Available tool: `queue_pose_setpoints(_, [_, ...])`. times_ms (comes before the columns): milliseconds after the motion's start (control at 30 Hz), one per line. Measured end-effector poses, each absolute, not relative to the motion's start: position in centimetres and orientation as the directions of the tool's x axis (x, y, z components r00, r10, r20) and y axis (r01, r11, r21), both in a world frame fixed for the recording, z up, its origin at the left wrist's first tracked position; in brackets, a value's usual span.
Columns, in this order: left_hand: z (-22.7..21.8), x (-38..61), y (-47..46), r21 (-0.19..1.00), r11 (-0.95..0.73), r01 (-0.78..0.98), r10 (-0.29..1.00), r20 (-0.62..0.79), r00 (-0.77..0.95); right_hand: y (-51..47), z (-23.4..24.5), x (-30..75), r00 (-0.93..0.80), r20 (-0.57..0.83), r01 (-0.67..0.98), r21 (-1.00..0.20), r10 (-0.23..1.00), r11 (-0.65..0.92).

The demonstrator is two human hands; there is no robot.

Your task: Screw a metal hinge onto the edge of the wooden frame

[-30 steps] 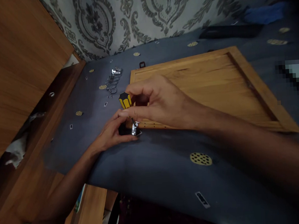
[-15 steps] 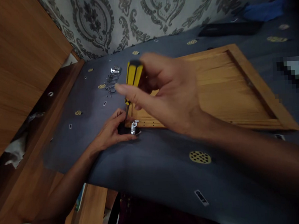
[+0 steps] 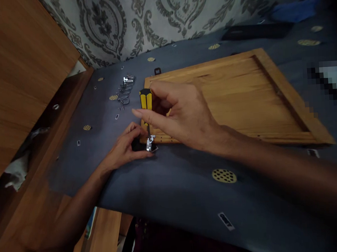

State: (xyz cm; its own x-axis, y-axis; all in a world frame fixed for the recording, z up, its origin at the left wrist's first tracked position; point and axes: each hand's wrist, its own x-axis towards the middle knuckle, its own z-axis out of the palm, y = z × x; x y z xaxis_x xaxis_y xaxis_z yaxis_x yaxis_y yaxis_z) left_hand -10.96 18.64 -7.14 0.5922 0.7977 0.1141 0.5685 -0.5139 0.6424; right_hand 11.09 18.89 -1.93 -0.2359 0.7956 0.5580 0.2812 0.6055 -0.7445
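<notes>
Screwdriver (image 3: 146, 99), tilted and blurred half second ago, now near upright; shaft, then left of metal hinge (image 3: 149, 144), now lined up with it. Right hand (image 3: 182, 113) lower than half second ago, but higher than full second ago; its thumb, then overlapping left hand (image 3: 126, 145), now apart from it. Dark ring-shaped piece (image 3: 157, 71), hidden half second ago, visible again beside wooden panel (image 3: 241, 98).

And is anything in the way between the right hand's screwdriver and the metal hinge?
Nothing visible: the screwdriver in the right hand points down at the metal hinge, with the left hand beside that line, not across it.
</notes>
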Motion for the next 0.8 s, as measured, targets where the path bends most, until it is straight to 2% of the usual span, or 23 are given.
queue_pose_setpoints(433, [-7.5,-11.2,18.7,0.628,-0.532,0.568,0.793,0.133,0.595,19.1,-2.6,10.9,-0.263,0.547,0.264,-0.752,0.795,0.604])
queue_pose_setpoints(700, [-8.3,-11.3,18.9,0.650,-0.509,0.564,0.804,0.125,0.581,18.7,-2.2,11.0,-0.388,0.536,0.149,-0.766,0.749,0.625])
queue_pose_setpoints(800, [-8.2,-11.1,18.8,0.672,-0.504,0.543,0.800,0.125,0.587,18.6,-2.3,10.5,-0.361,0.533,0.121,-0.787,0.765,0.605])
